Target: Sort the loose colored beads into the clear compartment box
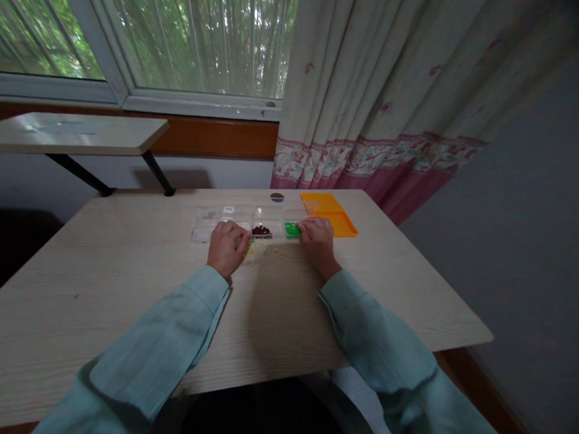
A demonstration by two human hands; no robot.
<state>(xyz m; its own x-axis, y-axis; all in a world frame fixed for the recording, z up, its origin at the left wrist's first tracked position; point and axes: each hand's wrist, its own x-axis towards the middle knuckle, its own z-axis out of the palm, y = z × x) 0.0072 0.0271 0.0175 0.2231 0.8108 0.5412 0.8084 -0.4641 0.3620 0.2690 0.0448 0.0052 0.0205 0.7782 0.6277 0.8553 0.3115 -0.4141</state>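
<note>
A clear plastic compartment box (pixel 276 229) lies on the table with its clear lid tipped back behind it. Dark red-brown beads (pixel 261 231) fill part of one compartment, and bright green beads (pixel 292 229) sit in another. My left hand (pixel 226 248) is at the box's front left, fingers curled, beside loose yellow beads (pixel 251 250) on the tabletop. At the green compartment, my right hand (pixel 318 241) has its fingertips pinched together over the beads. Whatever lies between the fingers of either hand is too small to make out.
An orange tray (pixel 340 224) lies just right of the box, partly behind my right hand. A round dark spot (pixel 277 197) marks the table's back. A raised shelf (pixel 75 133) stands at the back left. A curtain (pixel 361 111) hangs behind the table (pixel 153 300).
</note>
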